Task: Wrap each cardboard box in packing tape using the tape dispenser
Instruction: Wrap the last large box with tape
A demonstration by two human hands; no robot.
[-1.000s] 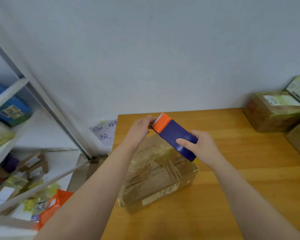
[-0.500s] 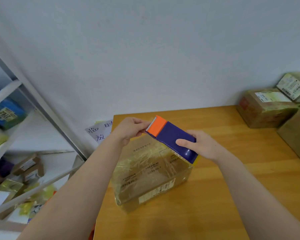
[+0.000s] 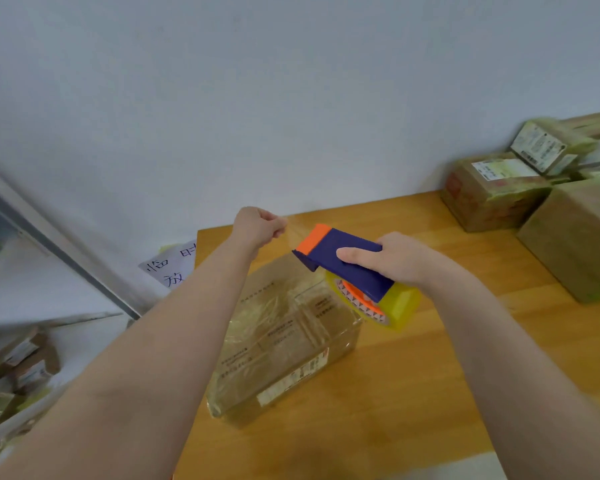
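Note:
A cardboard box (image 3: 284, 341), shiny with clear tape on its top and sides, lies on the wooden table (image 3: 413, 393) in front of me. Above its far right corner my right hand (image 3: 395, 261) grips the blue and orange tape dispenser (image 3: 340, 261), whose yellowish tape roll (image 3: 392, 306) hangs below. My left hand (image 3: 257, 226) is raised to the left of the dispenser's orange end and pinches the free end of the clear tape (image 3: 293, 230), a short faint strip stretched between hand and dispenser.
Several taped cardboard boxes (image 3: 499, 188) are stacked at the table's far right against the wall. A paper note with handwriting (image 3: 172, 268) hangs left of the table. A metal shelf (image 3: 49, 247) and small parcels (image 3: 21, 362) are at the left.
My left hand has pulled away from the dispenser's orange end, up and to the left, drawing out tape. The dispenser has tilted, so the tape roll now shows.

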